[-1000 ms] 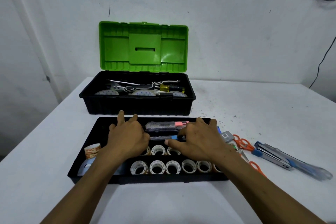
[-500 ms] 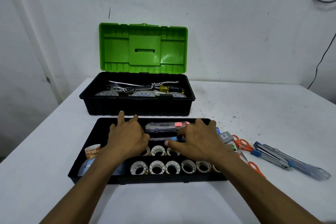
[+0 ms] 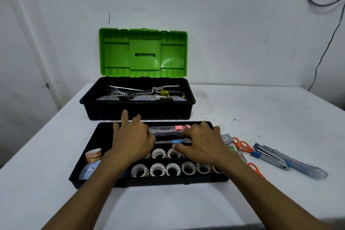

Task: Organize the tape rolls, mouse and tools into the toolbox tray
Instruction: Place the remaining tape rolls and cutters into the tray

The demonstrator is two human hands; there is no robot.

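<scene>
Starting at the near rim of the black plastic toolbox tray [image 3: 168, 181], a row of clear tape rolls with white cores [image 3: 172, 169] stands on edge in its front compartment. A second row stands just behind, and a tan printed tape roll [image 3: 93, 156] sits in its left pocket.

Over the tray's middle the hands work close together without touching. The left hand [image 3: 131, 141] lies flat over the knives' left ends, fingers stretched toward the tray's far rim. The right hand [image 3: 202, 144] pinches the grey utility knife with the blue slider [image 3: 168, 141] between thumb and fingertips. Just beyond it, in the tray's far channel, lies the clear utility knife with the pink slider [image 3: 168, 128].

This step probably goes best if the blue-slider knife is laid parallel to its neighbour and seated below the tray's rim, blade retracted.

Right of the tray lie orange-handled scissors [image 3: 242, 145], seemingly unsorted. Beyond its far rim stands the black toolbox with the open green lid [image 3: 138, 110]. I cannot make out a mouse.
</scene>
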